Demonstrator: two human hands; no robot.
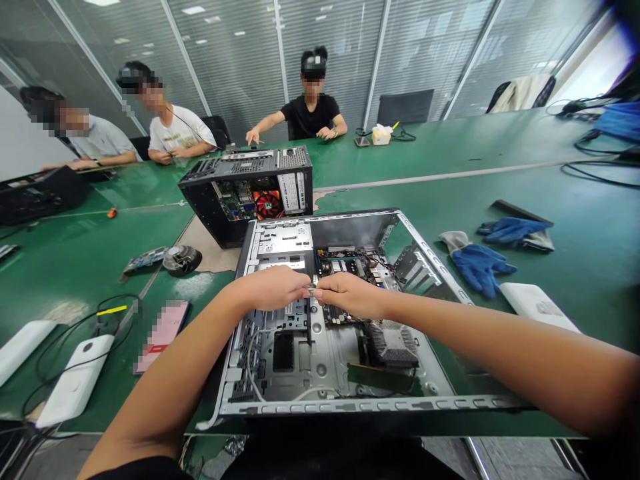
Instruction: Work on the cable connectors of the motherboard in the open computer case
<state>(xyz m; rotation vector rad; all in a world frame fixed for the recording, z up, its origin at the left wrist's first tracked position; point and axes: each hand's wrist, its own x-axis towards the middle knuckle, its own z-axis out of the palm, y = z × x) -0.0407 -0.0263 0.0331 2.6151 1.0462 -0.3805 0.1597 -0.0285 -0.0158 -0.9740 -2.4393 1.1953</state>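
An opened computer case (330, 370) lies flat on the table in front of me, its silver frame facing up. Over its middle, my left hand (277, 288) and my right hand (347, 293) meet fingertip to fingertip, both closed in a pinch. Something small and thin shows between them, too small to name. Just behind my right hand is the motherboard (350, 257), partly covered by it. Silver drive bays (283, 239) lie beyond my left hand. Nearer to me, a finned heatsink (393, 343) sits inside the case, and a pale cable (253, 373) curves along the case floor.
Another computer case (205, 210) with a red fan stands behind. Blue work gloves (480, 267) and a white box-like device (537, 305) lie at right. At left are a round cooler (183, 261), a pink notebook-like item (163, 333) and a white power bank (77, 380). Three people sit opposite.
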